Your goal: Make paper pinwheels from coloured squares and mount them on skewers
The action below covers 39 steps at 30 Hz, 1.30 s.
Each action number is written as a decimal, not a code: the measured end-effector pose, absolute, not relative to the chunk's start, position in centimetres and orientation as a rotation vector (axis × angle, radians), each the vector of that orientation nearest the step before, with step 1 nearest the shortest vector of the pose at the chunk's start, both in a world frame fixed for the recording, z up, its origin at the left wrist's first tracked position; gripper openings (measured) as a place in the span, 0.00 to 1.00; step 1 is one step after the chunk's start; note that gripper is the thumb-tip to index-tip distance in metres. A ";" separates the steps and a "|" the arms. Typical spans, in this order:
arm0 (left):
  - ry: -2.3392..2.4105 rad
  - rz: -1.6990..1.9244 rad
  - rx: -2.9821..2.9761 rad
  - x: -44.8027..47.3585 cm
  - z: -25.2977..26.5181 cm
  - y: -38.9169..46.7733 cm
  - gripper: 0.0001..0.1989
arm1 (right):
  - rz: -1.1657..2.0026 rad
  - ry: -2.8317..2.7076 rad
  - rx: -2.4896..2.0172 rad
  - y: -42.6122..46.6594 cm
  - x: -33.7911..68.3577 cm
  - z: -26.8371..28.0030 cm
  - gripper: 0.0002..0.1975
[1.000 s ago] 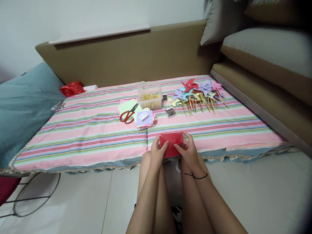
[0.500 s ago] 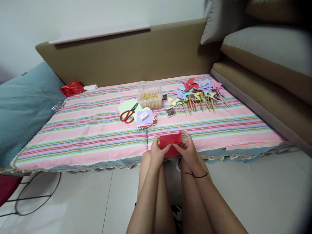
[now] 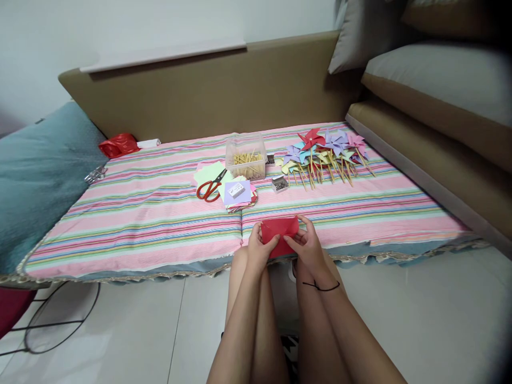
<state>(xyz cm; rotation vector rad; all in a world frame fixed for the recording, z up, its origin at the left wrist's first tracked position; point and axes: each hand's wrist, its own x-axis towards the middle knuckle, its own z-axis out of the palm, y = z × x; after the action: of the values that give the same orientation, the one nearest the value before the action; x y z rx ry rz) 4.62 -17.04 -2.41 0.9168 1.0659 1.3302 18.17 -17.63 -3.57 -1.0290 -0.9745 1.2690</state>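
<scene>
A sheet of red paper point(image 3: 279, 228) is held just above my knees, at the front edge of the striped cover. My left hand point(image 3: 259, 242) grips its left side, thumb on the near face and fingers behind. On the right side my right hand point(image 3: 308, 241) pinches it the same way, one finger at the top right corner. Both thumbs press close together near the paper's middle. Beyond the hands lie a stack of coloured paper point(image 3: 241, 200) with a small white box point(image 3: 236, 190) on it, red-handled scissors point(image 3: 211, 188) and an opened small box of metal pins point(image 3: 280, 184).
A clear plastic tub point(image 3: 246, 154) of wooden sticks stands farther back. Several paper pinwheels point(image 3: 326, 146) on sticks lie to its right. A red plastic bag point(image 3: 119, 145) rests at the far left. Stacked cushions point(image 3: 436, 90) border the right side of the striped cover point(image 3: 132, 213).
The red paper's top edge has shifted slightly, and its lower end has risen a little. Both hands keep nearly the same place and hold.
</scene>
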 end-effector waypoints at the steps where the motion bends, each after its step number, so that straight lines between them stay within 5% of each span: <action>1: 1.060 1.333 0.903 4.6 -2.5 -17.0 0.20 | 1.273 -0.975 -1.027 -17.6 18.2 -3.6 0.34; 14: 1.090 1.393 0.820 4.8 -3.0 -16.7 0.24 | 1.206 -0.964 -1.081 -17.4 18.4 -4.0 0.33; 22: 1.191 1.634 0.791 4.4 -3.0 -16.5 0.14 | 1.152 -1.068 -1.140 -17.6 18.4 -4.1 0.32; 39: 1.231 1.438 1.204 4.1 -1.6 -17.2 0.10 | 0.993 -1.330 -1.263 -17.9 17.8 -3.4 0.30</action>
<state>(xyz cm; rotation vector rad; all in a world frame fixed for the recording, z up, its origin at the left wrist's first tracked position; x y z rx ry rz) 4.14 -17.17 -1.62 1.2041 1.2312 1.4383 17.82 -17.94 -3.36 -1.2630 -1.3303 0.9934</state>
